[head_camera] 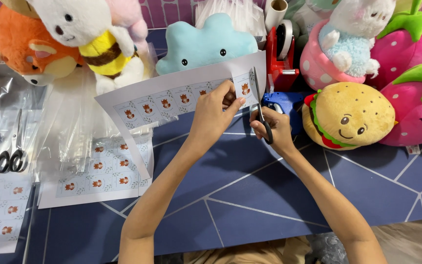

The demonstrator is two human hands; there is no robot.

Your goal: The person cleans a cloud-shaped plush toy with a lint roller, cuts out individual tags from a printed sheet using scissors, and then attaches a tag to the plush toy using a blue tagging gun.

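1. Blue mat (250,195) covers the table; everything below is placed relative to it.
2. Plush toys line the mat's far edge: burger plush (350,115) at right, cloud plush (206,44) in the middle, orange plush (30,49) at far left.
3. Label sheet (172,95), printed with a row of small fox stickers, is held above the mat's far centre; its right end is pinched in the left hand (216,115), fingers closed on the paper.
4. Right hand (274,129) is closed through the handles of the scissors (260,105), blades up at the sheet's right end, beside the last sticker.
5. Progress: the cut looks barely started, though the blade-paper contact is hard to see; most of the row is uncut.
6. Another sticker sheet (103,171) lies at the mat's left, with spare scissors (11,156) further left.
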